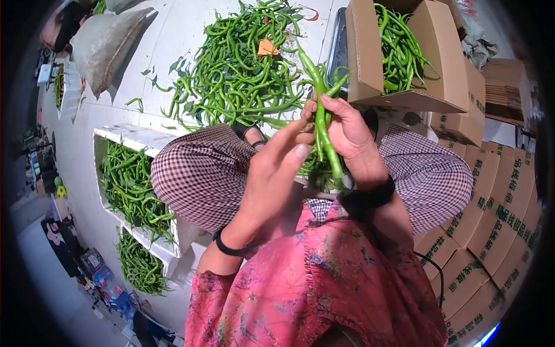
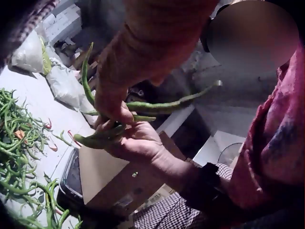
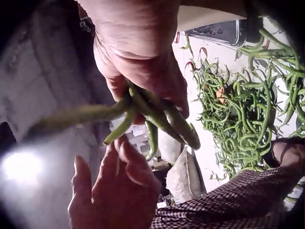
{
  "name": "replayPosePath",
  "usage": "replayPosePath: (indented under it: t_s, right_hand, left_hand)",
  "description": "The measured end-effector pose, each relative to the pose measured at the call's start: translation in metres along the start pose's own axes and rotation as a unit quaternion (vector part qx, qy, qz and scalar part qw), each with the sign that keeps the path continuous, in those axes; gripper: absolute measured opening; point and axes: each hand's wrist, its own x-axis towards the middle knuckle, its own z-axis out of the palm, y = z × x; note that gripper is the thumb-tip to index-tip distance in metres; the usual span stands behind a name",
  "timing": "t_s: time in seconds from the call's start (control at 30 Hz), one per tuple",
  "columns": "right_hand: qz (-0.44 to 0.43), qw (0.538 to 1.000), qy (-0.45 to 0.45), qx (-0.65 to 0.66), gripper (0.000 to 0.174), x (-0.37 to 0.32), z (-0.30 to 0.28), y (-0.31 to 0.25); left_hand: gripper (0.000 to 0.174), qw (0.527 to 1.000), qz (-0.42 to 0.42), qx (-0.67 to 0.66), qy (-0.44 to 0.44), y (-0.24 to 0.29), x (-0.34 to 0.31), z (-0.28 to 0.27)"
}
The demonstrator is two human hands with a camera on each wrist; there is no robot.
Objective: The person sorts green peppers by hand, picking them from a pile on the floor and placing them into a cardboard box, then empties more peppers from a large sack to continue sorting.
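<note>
A small bunch of long green chili peppers (image 1: 321, 113) is gripped in my right hand (image 1: 355, 141), the thumb lying across them. My left hand (image 1: 276, 165) is raised beside the bunch, fingertips right at the peppers and thumb apart from the fingers. In the right wrist view, the left hand (image 3: 116, 188) shows its fingers extended just under the pepper ends, while the right hand (image 3: 143, 57) curls round the bunch. One pepper (image 2: 171, 104) sticks out sideways in the left wrist view. A large heap of green chilies (image 1: 237, 69) lies on the floor in front.
A cardboard box (image 1: 364, 52) holding green chilies stands at the front right. White foam crates (image 1: 176, 231) with more chilies are on the left. Printed cartons (image 1: 491, 202) are stacked on the right. A filled sack (image 1: 110, 43) lies at the far left. An orange piece (image 1: 267, 48) rests on the heap.
</note>
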Motion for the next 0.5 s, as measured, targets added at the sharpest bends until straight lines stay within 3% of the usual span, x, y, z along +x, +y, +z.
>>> replayPosePath:
  t_s: [0.03,0.13,0.27,0.33,0.4,0.43,0.5]
  right_hand:
    - [0.008,0.999,0.023,0.024,0.027,-0.004,0.008,-0.003]
    - [0.009,0.998,0.000,0.057,0.028,-0.013,0.024,-0.012]
    - [-0.011,0.996,-0.070,0.058,0.030,-0.021,0.052,-0.024]
    - [-0.035,0.995,-0.076,0.055,0.034,-0.023,0.061,-0.030]
    - [-0.089,0.993,-0.049,-0.060,0.045,-0.031,0.075,-0.044]
    - [-0.120,0.989,-0.016,-0.089,0.048,-0.035,0.085,-0.054]
    - [-0.156,0.985,-0.037,-0.069,0.049,-0.045,0.102,-0.086]
  left_hand:
    - [0.043,0.999,0.025,-0.011,0.047,0.007,-0.009,0.004]
    - [0.036,0.997,0.010,-0.071,0.026,0.035,-0.045,-0.020]
    - [0.030,0.970,0.146,-0.125,0.148,0.059,-0.072,-0.069]
    - [0.030,0.942,0.165,-0.167,0.241,0.073,-0.078,-0.094]
    - [0.032,0.925,0.200,-0.168,0.275,0.070,-0.069,-0.127]
    - [0.038,0.946,0.200,-0.175,0.188,0.062,-0.067,-0.153]
    - [0.036,0.951,0.168,-0.158,0.205,0.041,-0.045,-0.173]
